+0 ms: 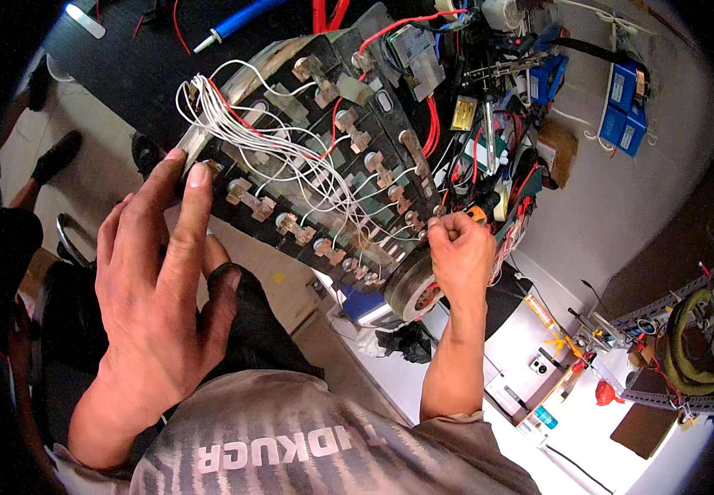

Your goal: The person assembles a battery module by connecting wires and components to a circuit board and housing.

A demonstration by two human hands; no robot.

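Note:
A black battery pack point(378, 107) with rows of bolted metal tabs lies across the dark table. Over its top runs a bundle of thin white wires point(245, 122) with a red one among them, fanning out toward the tabs. My left hand point(155, 280) is spread, its fingertips at the pack's left edge, with nothing seen in it. At the pack's right end my right hand point(464, 252) is closed in a pinch near the last tabs. Whatever its fingertips hold, if anything, is hidden. Just beside that hand stands a roll of tape point(413, 290).
A blue tube with a white nozzle point(237, 23) lies on the far table point(126, 62). Tangled wires, circuit boards and blue boxes point(621, 111) crowd the right side. A shelf with a coiled yellow-green hose point(691, 363) stands far right. Another person's feet point(58, 157) show at left.

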